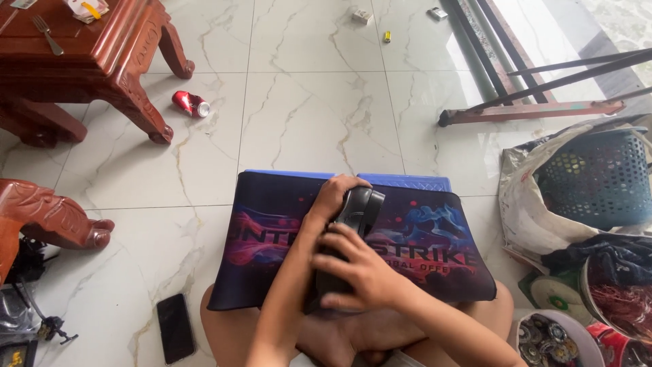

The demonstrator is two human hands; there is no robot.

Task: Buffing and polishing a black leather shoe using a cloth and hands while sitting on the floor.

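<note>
1. Holding a black moulded object (353, 234) at the centre of the frame, both hands work over a dark printed mat (435, 251) that lies across a blue crate (407, 181) and the person's lap.
2. The left hand (333, 197) wraps over the object's far, upper end, fingers curled together and closed on its rounded edge.
3. The right hand (363, 272) covers the near, lower end, fingers spread apart and pressed down around the body, so both hands clamp on the same piece.
4. The object looks like rigid plastic, glossy on its curved rim. It probably weighs little and keeps its shape under a squeeze, though the smooth surface could slip. What it actually is I cannot tell, since the hands hide most of it.
5. The best hold seems to be where the hands already sit: one on each end, thumbs against the thicker rim, not on any thin lip that might flex or crack.
6. The mat underneath is soft and floppy and gives a cushioned, grippy bed.
7. Around it, on the marble floor: a black phone (175, 327) at lower left, a crushed red can (191, 104) at upper left beside a carved wooden table (102, 61), and a blue perforated basket (598, 177) in a sack at right.
</note>
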